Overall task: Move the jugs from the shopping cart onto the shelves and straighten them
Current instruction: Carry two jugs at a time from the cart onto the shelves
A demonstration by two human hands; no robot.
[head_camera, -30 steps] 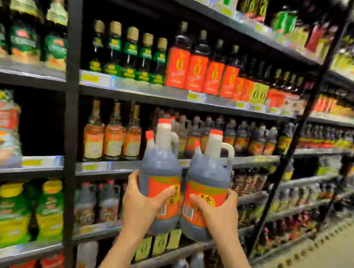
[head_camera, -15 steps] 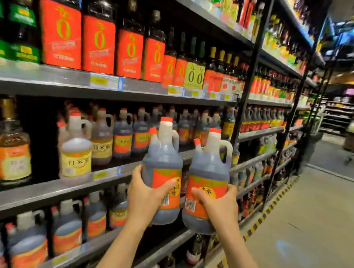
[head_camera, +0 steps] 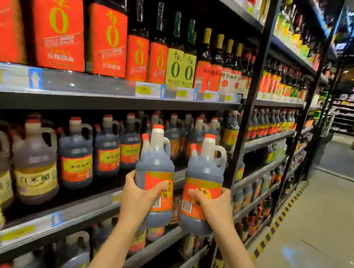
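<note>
I hold two dark vinegar jugs with red caps and orange labels upright in front of the shelves. My left hand grips the left jug round its lower body. My right hand grips the right jug the same way. Both jugs hang in the air level with the middle shelf, just out from its front edge. On that shelf stands a row of like jugs, with paler yellow-labelled jugs further left. The shopping cart is out of view.
Tall bottles with red labels fill the shelf above. A black upright post stands just right of the held jugs. Lower shelves carry more jugs. The aisle floor runs along the right, with a striped edge strip.
The view has swung right and moved closer along the shelves. Both hands still hold the jugs upright in front of me, now beside the row of matching dark jugs.
</note>
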